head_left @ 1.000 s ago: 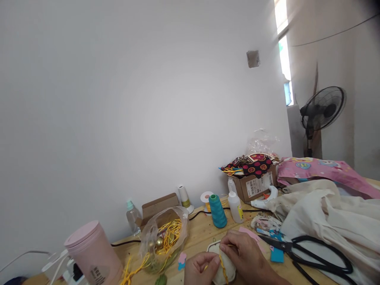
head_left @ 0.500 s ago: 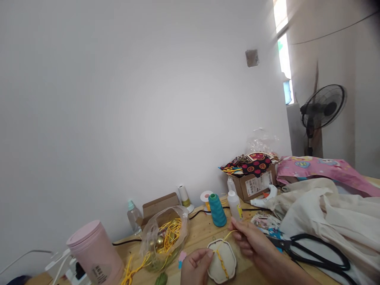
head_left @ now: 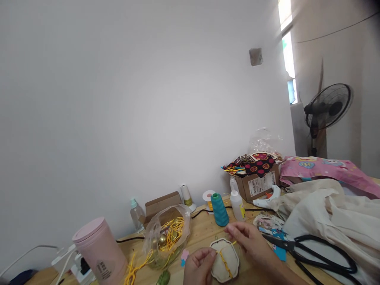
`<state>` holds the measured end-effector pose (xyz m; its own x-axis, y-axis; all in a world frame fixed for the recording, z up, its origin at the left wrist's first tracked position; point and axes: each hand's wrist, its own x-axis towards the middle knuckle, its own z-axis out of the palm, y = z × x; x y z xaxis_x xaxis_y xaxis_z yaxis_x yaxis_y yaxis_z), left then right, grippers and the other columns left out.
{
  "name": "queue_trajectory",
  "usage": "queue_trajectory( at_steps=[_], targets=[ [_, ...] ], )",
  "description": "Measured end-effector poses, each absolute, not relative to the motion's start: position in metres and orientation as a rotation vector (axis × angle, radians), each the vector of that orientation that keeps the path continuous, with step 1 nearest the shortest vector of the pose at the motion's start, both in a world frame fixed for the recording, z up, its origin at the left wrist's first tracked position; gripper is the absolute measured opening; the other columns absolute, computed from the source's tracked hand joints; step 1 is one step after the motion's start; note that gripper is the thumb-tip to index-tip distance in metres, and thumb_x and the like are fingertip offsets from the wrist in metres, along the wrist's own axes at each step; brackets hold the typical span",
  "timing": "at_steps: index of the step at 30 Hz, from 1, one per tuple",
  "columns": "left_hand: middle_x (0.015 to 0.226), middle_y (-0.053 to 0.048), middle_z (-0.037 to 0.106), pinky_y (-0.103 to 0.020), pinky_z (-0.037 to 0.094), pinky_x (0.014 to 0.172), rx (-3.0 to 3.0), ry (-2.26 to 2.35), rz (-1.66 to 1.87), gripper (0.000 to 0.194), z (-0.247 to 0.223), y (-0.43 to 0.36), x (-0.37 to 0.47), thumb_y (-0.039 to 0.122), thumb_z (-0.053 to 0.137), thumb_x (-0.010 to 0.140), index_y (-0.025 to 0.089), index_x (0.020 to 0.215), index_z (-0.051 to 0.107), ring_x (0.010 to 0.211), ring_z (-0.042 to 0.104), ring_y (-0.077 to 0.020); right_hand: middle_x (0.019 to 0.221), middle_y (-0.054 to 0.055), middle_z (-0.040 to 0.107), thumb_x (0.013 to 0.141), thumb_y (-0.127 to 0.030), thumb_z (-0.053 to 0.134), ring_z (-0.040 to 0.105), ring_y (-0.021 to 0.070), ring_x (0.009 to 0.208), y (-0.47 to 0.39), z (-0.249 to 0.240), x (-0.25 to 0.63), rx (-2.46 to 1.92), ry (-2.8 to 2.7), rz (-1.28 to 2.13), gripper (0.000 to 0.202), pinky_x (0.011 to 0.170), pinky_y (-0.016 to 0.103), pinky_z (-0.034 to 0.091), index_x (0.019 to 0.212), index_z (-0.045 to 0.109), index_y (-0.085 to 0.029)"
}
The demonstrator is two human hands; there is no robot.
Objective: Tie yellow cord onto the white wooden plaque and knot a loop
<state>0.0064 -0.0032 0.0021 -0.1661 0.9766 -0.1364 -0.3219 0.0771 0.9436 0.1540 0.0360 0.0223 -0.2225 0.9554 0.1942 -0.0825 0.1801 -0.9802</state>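
At the bottom of the frame, right of centre, the cream pad [head_left: 225,255] with a scalloped edge lies above the wood table [head_left: 196,233], a knotted yellow cord [head_left: 226,266] running down its face. The left hand [head_left: 199,264], at the pad's left edge, has thumb and forefinger pinched together on the upper end of the cord. The right hand [head_left: 248,240], at the pad's upper right, pinches a loose strand of the cord between thumb and forefinger, its other fingers curled.

Just above the pad stands the teal thread cone [head_left: 219,210], with the glue bottle [head_left: 238,206] beside it. Toward the lower left are the clear bag [head_left: 166,237] of yellow cords and gold beads, a green bundle [head_left: 164,277] and the pink canister [head_left: 101,251]. At the lower right, black-handled scissors [head_left: 292,248] lie partly on white cloth [head_left: 335,213], their blades pointing toward the right hand. Behind, a cardboard box [head_left: 258,185] sits next to pink fabric [head_left: 323,170]; a fan [head_left: 331,107] stands at the right of the frame.
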Motion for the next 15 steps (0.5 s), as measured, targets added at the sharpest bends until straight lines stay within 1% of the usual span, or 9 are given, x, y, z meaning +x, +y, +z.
queue_trajectory(
  at_steps=[2,3,4,5,6,10,13,15],
  targets=[
    [0.026,0.008,0.041,-0.014,0.011,0.026,0.815,1.163,1.275,0.035,0.003,-0.003,0.002,0.041,0.071,0.039,0.01,0.051,0.059,0.021,0.022,0.0008,0.061,0.002,0.057,0.066,-0.04,0.052,0.05,0.0136,0.06,0.032,0.022,0.152,-0.893,-1.612,1.097,0.029,0.055,0.023,0.038,0.065,0.063,-0.013],
    [0.025,0.01,0.036,-0.014,0.007,0.026,0.816,1.153,1.22,0.035,0.004,-0.004,0.001,0.042,0.07,0.04,0.011,0.051,0.058,0.02,0.018,0.0014,0.064,0.003,0.059,0.067,-0.036,0.052,0.05,0.0146,0.064,0.03,0.022,0.152,-0.882,-1.693,1.032,0.025,0.058,0.023,0.038,0.066,0.064,-0.014],
    [0.024,0.011,0.032,-0.014,0.006,0.026,0.804,1.132,1.176,0.036,0.006,-0.005,0.0,0.043,0.069,0.041,0.011,0.051,0.057,0.021,0.016,0.0017,0.066,0.003,0.059,0.067,-0.034,0.052,0.051,0.0149,0.065,0.029,0.021,0.152,-0.872,-1.764,0.979,0.023,0.06,0.023,0.038,0.067,0.065,-0.015],
    [0.024,0.012,0.029,-0.014,0.007,0.026,0.785,1.115,1.146,0.036,0.008,-0.006,-0.001,0.044,0.069,0.041,0.012,0.051,0.056,0.021,0.016,0.0015,0.067,0.003,0.06,0.067,-0.032,0.052,0.051,0.0148,0.066,0.028,0.021,0.152,-0.866,-1.824,0.941,0.021,0.06,0.023,0.038,0.067,0.065,-0.016],
    [0.024,0.012,0.029,-0.014,0.007,0.027,0.78,1.111,1.137,0.037,0.01,-0.006,-0.001,0.045,0.069,0.041,0.012,0.051,0.055,0.021,0.017,0.0014,0.067,0.003,0.06,0.067,-0.031,0.052,0.05,0.0145,0.065,0.028,0.019,0.153,-0.873,-1.867,0.92,0.02,0.059,0.023,0.038,0.067,0.066,-0.017],
    [0.027,0.009,0.037,-0.016,0.009,0.027,0.854,1.162,1.132,0.038,0.013,-0.008,0.001,0.048,0.064,0.046,0.011,0.049,0.055,0.021,0.024,0.0001,0.063,0.002,0.062,0.069,-0.032,0.05,0.049,0.0128,0.058,0.029,0.014,0.153,-0.953,-1.93,0.963,0.022,0.052,0.021,0.035,0.069,0.066,-0.018],
    [0.027,0.009,0.035,-0.017,0.005,0.029,0.924,1.162,1.098,0.038,0.011,-0.008,0.0,0.048,0.063,0.048,0.011,0.046,0.053,0.022,0.021,0.0007,0.061,0.002,0.062,0.068,-0.033,0.049,0.049,0.0119,0.056,0.029,0.011,0.153,-0.938,-1.939,1.03,0.024,0.05,0.019,0.035,0.07,0.066,-0.016],
    [0.026,0.01,0.032,-0.018,0.004,0.03,0.968,1.149,1.07,0.038,0.01,-0.008,-0.002,0.047,0.065,0.047,0.011,0.049,0.056,0.023,0.018,0.0007,0.059,0.002,0.061,0.067,-0.035,0.051,0.048,0.0117,0.055,0.027,0.01,0.152,-0.952,-1.916,1.081,0.026,0.049,0.019,0.034,0.069,0.066,-0.015]
  ],
)
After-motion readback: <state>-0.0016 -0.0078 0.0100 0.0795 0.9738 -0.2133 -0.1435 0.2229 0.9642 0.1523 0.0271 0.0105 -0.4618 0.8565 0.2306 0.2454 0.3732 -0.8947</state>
